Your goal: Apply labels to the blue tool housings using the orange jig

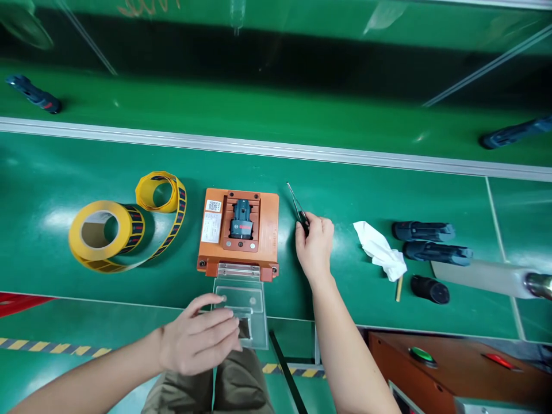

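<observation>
An orange fixture block sits on the green bench, with a dark grey tool part seated in its recess and a white QR label on its left. A clear hinged cover is folded down toward me from its front edge. My left hand rests on that cover, fingers together over a small dark label near its lower end. My right hand is just right of the fixture and grips metal tweezers, whose tips point up and away.
A yellow roll of labels with a loose strip lies left. A white cloth and three dark tool housings lie right. A metal rail separates a conveyor belt carrying dark tool housings. An orange control box sits lower right.
</observation>
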The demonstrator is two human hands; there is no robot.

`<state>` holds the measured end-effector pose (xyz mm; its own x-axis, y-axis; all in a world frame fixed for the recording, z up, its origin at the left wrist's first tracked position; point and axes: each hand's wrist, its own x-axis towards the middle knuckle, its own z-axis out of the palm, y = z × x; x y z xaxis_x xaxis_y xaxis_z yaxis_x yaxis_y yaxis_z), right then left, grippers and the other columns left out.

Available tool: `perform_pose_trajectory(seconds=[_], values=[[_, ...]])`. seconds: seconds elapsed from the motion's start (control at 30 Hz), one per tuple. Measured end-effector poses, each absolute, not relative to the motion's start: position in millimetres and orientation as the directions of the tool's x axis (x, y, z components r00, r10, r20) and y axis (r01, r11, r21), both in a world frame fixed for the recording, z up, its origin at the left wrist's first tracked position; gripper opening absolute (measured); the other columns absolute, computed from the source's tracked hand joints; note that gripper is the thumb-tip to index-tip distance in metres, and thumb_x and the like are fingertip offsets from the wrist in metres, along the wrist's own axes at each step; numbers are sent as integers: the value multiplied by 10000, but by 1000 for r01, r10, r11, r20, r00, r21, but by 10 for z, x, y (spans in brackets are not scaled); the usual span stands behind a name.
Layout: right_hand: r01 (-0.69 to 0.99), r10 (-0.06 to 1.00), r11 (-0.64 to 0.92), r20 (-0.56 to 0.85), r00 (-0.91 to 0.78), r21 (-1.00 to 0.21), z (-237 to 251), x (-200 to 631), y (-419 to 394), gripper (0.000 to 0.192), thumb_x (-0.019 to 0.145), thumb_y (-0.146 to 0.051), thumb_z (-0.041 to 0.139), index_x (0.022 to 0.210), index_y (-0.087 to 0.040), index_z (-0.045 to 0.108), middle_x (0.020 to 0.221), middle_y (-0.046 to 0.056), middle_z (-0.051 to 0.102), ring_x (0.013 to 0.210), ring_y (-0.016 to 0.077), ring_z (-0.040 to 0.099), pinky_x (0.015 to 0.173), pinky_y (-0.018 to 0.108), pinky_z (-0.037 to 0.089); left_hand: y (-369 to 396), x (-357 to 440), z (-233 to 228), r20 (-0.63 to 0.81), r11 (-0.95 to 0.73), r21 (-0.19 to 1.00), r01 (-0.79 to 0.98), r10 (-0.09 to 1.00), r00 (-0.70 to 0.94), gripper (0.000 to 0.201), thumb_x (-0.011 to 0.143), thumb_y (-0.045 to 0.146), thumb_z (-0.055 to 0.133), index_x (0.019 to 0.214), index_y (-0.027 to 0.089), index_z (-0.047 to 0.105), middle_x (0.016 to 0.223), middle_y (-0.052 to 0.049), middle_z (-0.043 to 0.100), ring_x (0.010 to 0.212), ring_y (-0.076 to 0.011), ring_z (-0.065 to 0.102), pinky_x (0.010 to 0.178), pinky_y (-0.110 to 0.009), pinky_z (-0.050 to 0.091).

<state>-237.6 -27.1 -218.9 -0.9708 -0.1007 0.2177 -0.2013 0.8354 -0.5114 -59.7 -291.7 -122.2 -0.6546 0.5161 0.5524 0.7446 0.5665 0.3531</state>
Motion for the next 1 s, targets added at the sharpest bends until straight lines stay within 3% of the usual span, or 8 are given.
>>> perform_pose_trajectory(seconds=[0.07,0.17,0.23,0.33,0.43,0.57,0.83,1.0], values=[[-195,-81,844,241,-967,-499,-2147,-2360,-274,398,962,-322,501,1290,-110,578,1104,184,545,1093,324,498,947,537,454,-2942,-473,-1354,447,571,357,739,591,-672,156,857,117,713,1011,136,728,1116,-72,748,1151,-197,639,1150,-441,461],[-243,-114,810,263,-958,-534,-1926,-2298,-351,459,964,-365,540,1373,-158,561,1177,174,525,1175,337,463,993,562,402,-2994,-400,-1578,374,651,393,650,532,-759,384,855,184,740,1228,128,667,1208,-106,732,1304,-235,567,1244,-486,312],[-368,-280,700,239,-930,-612,-1747,-2251,-446,379,989,-356,519,1343,-260,615,1218,127,531,1208,311,454,1025,536,379,-3018,-433,-1687,409,721,415,555,397,-822,522,860,254,743,1352,164,594,1308,-131,682,1399,-275,475,1252,-546,251],[-505,-558,478,195,-806,-719,-1582,-2219,-608,336,1028,-365,448,1271,-367,680,1293,69,507,1248,281,426,1068,504,354,-3025,-590,-1771,399,780,500,376,178,-900,721,892,353,689,1527,187,390,1559,-187,441,1493,-349,323,1222,-616,248],[-521,-661,395,160,-733,-757,-1598,-2247,-722,368,1035,-441,409,1299,-405,664,1354,58,447,1278,287,384,1109,527,319,-3016,-770,-1811,312,703,643,304,122,-942,780,917,331,632,1580,192,246,1603,-207,347,1484,-366,332,1187,-652,283],[-532,-716,379,124,-687,-757,-1729,-2316,-763,379,1025,-493,393,1293,-446,658,1385,49,407,1306,295,345,1136,548,293,-3028,-859,-1858,307,601,727,332,148,-940,725,909,290,631,1546,217,293,1547,-191,428,1459,-351,372,1178,-657,289],[-493,-696,437,64,-715,-753,-1752,-2459,-828,382,1024,-513,373,1303,-491,633,1374,46,384,1281,294,339,1081,523,380,-3059,-838,-1856,285,591,739,323,160,-945,679,912,298,634,1514,232,327,1549,-212,426,1454,-368,373,1157,-671,294],[-499,-718,436,45,-695,-749,-1702,-2380,-854,357,1024,-484,407,1286,-483,650,1355,50,396,1304,300,339,1127,569,324,-3058,-838,-1860,284,595,739,316,151,-947,705,902,297,643,1522,242,313,1548,-214,429,1461,-368,365,1150,-665,311]])
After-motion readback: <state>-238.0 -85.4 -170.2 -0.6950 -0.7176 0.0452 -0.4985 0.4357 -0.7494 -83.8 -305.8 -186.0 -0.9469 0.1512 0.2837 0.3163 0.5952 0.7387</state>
